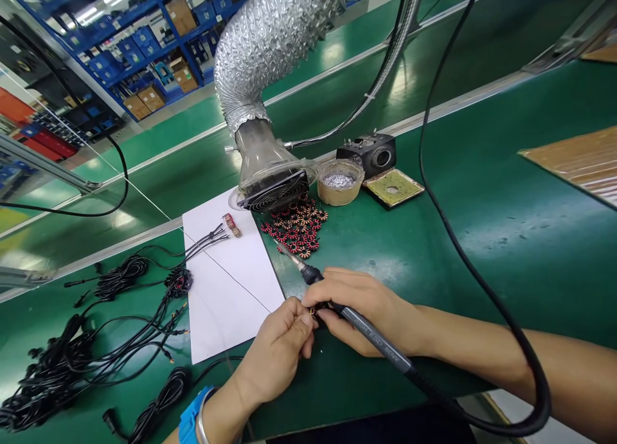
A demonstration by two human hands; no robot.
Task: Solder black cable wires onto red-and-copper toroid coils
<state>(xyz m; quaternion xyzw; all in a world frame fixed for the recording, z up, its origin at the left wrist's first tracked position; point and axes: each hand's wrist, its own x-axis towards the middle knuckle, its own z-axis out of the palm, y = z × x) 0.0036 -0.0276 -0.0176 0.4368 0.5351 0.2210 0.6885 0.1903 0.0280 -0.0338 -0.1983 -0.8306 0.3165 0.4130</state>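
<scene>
A soldering iron (371, 338) rests in my right hand (371, 306), its metal tip pointing up and left toward a pile of ring coils (299, 225). The fingers of my left hand (282, 344) are pinched together close to the right fingertips. Between the two hands shows a small dark part with orange on it (313, 313); the fingers cover most of it, so its kind is unclear. A white sheet of paper (231, 290) lies left of the hands, bearing a pair of ring coils (232, 225) near black cable ends.
Bundled black cables (58, 373) cover the left of the green table. A fume extractor hood (270, 168) on a silver duct hangs above the coils. Behind them stand a solder-filled bowl (340, 182), a sponge tray (394, 188) and a black iron holder (371, 153). Cardboard (578, 161) lies right.
</scene>
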